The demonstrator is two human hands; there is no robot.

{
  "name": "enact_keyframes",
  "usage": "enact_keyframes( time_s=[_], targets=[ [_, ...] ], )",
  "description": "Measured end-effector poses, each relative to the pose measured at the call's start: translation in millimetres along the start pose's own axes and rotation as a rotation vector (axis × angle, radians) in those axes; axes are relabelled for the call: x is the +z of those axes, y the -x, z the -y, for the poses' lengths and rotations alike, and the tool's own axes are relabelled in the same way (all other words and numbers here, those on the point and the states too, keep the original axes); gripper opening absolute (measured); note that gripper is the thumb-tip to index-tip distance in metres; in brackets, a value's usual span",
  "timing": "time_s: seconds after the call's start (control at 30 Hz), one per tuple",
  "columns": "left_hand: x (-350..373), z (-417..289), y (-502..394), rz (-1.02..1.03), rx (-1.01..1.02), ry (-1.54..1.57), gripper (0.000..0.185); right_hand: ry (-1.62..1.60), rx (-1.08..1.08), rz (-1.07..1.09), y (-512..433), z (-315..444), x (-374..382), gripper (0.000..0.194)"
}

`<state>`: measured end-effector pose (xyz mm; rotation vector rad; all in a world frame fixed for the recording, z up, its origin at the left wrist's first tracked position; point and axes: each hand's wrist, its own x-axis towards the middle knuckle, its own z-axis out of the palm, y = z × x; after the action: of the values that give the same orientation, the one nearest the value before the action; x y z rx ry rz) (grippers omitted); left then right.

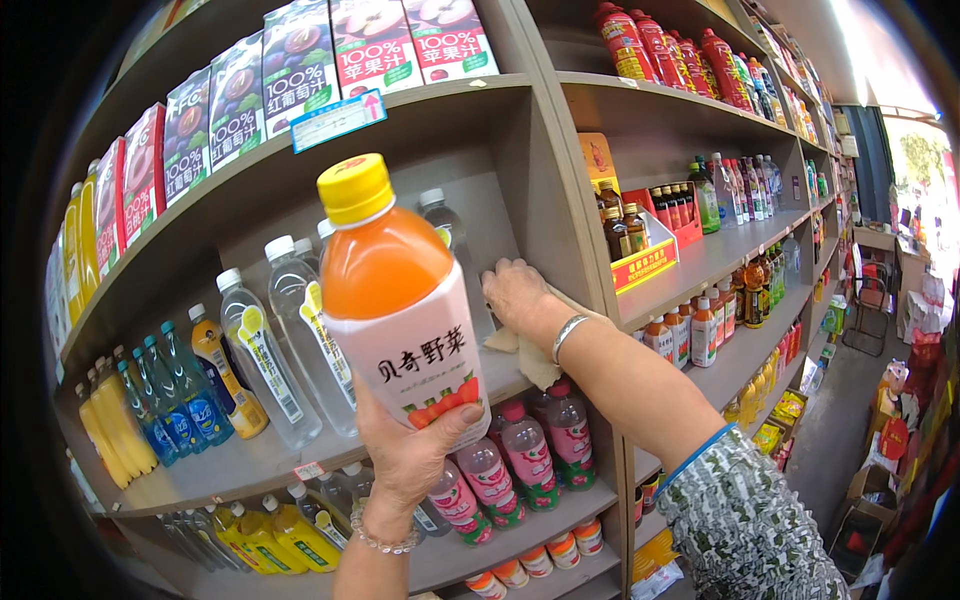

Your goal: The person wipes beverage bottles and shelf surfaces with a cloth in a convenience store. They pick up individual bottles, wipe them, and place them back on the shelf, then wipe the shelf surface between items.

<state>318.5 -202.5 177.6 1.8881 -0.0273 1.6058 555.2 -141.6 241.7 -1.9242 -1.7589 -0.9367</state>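
Note:
My left hand (416,442) grips a large plastic bottle (397,300) of orange juice with a yellow cap and a pale printed label. It is raised in front of the shelf and tilts slightly left. Deeper in, my right hand (521,292) is at the right side of the middle shelf compartment, closed around a beige cloth (536,360) that hangs below the palm and wrist. Part of the cloth and the fingertips are hidden. Clear bottles with white caps (270,360) stand left of the juice bottle, and another clear bottle (442,221) is partly hidden behind it.
Juice cartons (300,67) line the shelf above. Pink-labelled bottles (525,442) stand on the shelf below, close under the cloth. An upright divider (570,187) separates the right-hand shelves, which hold boxed small bottles (637,240). Cartons and goods (874,487) line the aisle at far right.

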Motion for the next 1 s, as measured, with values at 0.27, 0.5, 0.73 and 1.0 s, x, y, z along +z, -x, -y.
enact_keyframes(
  time_s=[0.27, 0.5, 0.73, 1.0],
  targets=[
    [7.3, -3.5, -8.0, 0.051, -0.029, 0.106, 0.078, -0.007, -0.098, 0.407, 50.0, 2.8, -45.3, 0.027],
    [48.5, 20.7, -40.8, 0.037, -0.021, -0.050, 0.071, -0.516, -0.359, 0.636, 188.2, -43.5, -124.4, 0.027],
    [95.1, 66.5, -75.8, -0.021, -0.169, -0.030, 0.067, -0.704, -0.031, 0.713, 430.6, -76.3, -3.2, 0.050],
    [89.8, 88.1, -86.5, 0.057, -0.242, -0.284, 0.074, -1.806, 1.080, 0.406, 687.3, -21.8, 157.2, 0.027]
  ],
)
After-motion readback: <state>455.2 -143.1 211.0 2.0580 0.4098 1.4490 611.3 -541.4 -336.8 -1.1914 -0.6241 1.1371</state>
